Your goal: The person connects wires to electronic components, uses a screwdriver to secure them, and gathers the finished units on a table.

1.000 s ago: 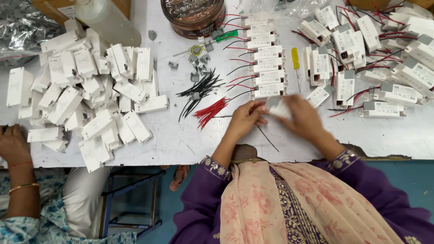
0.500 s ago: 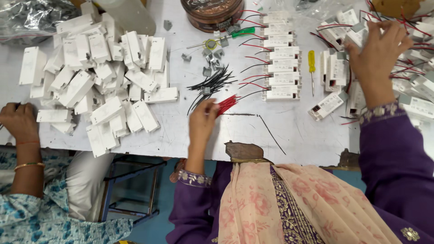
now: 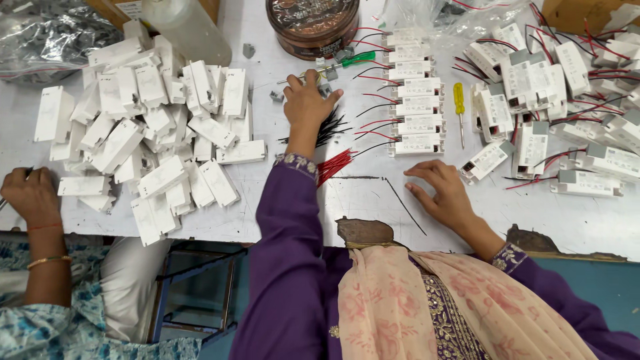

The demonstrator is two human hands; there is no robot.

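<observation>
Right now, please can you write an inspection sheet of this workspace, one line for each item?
Surface: white table, scuffed, with a chipped front edge.
Job's things: column of white driver modules with red and black leads; green screwdriver and small metal parts near the left hand.
Clutter: heap of white covers; more wired modules; yellow screwdriver; round brown tin; plastic bottle.
Grips: left hand reaches over the small parts, grip hidden; right hand flat on the table, open.
Cables: bundles of red wires and black wires; one loose black wire.
Surroundings: another person's hand at the left edge.
</observation>
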